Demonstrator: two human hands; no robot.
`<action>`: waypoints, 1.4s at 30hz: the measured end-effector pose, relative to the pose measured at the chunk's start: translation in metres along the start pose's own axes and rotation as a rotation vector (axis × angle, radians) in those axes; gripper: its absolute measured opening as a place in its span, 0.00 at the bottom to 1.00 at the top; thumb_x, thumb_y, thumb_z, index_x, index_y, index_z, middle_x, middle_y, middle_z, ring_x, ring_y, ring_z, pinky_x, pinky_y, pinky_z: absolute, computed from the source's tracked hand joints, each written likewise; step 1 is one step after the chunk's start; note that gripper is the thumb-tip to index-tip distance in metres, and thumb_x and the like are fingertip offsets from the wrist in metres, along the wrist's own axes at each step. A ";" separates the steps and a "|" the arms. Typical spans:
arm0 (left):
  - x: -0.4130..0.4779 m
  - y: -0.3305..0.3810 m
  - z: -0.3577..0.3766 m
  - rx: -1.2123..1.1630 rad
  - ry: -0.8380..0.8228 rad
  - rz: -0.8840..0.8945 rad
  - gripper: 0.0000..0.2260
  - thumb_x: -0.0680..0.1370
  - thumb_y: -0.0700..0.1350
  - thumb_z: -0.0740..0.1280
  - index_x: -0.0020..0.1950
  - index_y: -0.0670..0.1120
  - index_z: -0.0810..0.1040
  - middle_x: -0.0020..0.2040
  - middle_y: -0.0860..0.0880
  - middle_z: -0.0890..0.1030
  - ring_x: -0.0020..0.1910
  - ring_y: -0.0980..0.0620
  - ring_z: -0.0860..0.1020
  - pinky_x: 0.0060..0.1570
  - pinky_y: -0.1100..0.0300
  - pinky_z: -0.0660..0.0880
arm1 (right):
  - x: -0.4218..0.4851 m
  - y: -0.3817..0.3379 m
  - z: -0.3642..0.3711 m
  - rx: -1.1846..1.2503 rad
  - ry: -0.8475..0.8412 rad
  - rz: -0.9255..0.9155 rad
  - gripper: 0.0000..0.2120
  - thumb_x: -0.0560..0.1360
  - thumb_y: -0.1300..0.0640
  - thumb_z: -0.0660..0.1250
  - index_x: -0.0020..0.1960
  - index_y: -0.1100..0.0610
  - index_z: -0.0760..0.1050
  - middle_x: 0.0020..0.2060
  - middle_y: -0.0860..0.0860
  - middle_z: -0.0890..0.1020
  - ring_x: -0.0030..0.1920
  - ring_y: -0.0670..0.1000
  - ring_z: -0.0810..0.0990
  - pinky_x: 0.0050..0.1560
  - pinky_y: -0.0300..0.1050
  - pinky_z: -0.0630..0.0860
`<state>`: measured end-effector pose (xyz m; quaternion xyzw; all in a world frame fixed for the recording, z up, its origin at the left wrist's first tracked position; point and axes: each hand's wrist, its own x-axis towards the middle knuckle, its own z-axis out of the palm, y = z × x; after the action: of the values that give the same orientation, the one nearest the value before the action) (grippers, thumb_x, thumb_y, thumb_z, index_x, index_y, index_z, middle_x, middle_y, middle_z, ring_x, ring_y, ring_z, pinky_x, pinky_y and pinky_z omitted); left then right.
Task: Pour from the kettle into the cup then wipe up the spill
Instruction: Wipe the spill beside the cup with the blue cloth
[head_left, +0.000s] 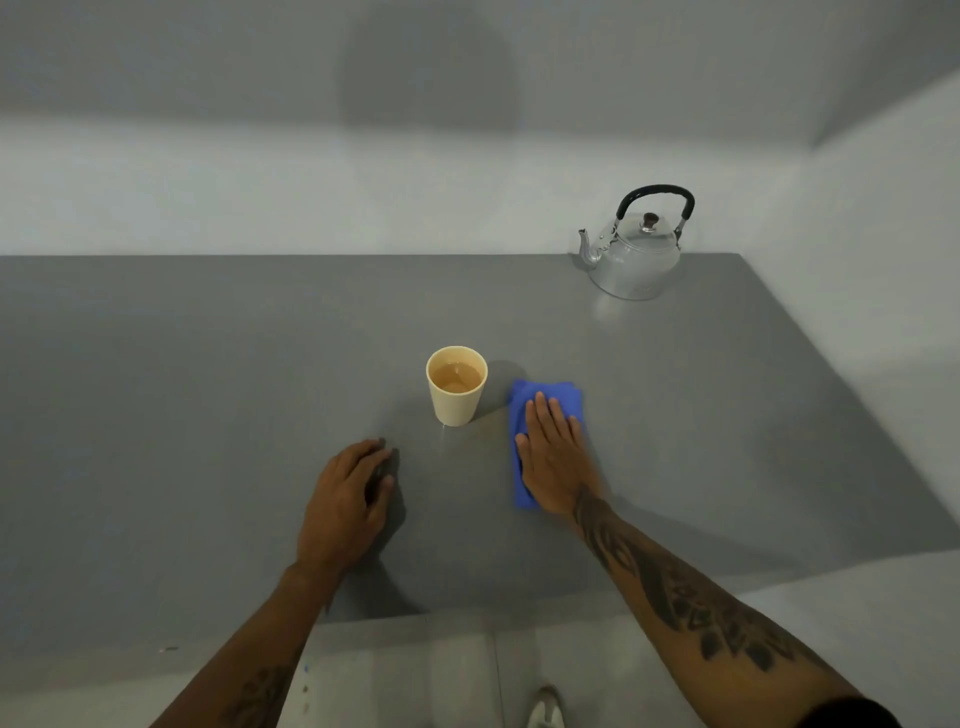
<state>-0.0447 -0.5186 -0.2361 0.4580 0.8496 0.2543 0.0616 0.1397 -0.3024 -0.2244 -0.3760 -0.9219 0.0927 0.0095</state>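
Note:
A cream cup (456, 387) holding brownish liquid stands upright near the middle of the grey table (208, 389). Just right of it lies a folded blue cloth (550, 397), and my right hand (553, 457) presses flat on it with fingers stretched forward. My left hand (348, 501) rests on the table in front and left of the cup, fingers curled, holding nothing. The metal kettle (635, 254) with a black handle stands upright at the table's far right corner, spout pointing left. A faint wet streak (444, 441) shows just in front of the cup.
White walls border the table at the back and right. The table's near edge runs across the bottom, with pale floor and a shoe (545, 709) below it.

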 end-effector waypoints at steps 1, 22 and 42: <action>0.001 -0.001 0.000 -0.002 0.002 -0.002 0.20 0.77 0.52 0.59 0.68 0.47 0.74 0.68 0.47 0.74 0.65 0.48 0.71 0.63 0.59 0.65 | -0.001 -0.010 0.002 -0.016 0.000 -0.039 0.33 0.78 0.45 0.32 0.75 0.61 0.55 0.76 0.58 0.59 0.76 0.59 0.58 0.74 0.59 0.58; 0.000 0.001 0.000 -0.092 0.004 -0.055 0.22 0.77 0.53 0.59 0.69 0.46 0.71 0.69 0.48 0.72 0.68 0.49 0.69 0.67 0.59 0.64 | -0.065 -0.048 0.018 -0.192 0.035 -0.335 0.28 0.80 0.47 0.45 0.75 0.60 0.56 0.75 0.55 0.63 0.74 0.56 0.61 0.73 0.56 0.62; -0.004 0.000 0.001 -0.111 0.039 -0.051 0.22 0.77 0.53 0.61 0.70 0.47 0.69 0.69 0.48 0.72 0.68 0.49 0.70 0.65 0.59 0.65 | -0.065 -0.031 0.013 -0.137 -0.012 -0.196 0.29 0.80 0.45 0.38 0.76 0.58 0.54 0.75 0.55 0.63 0.74 0.57 0.61 0.73 0.58 0.63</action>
<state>-0.0425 -0.5217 -0.2377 0.4268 0.8467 0.3083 0.0766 0.1636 -0.3713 -0.2278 -0.2835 -0.9584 0.0301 -0.0128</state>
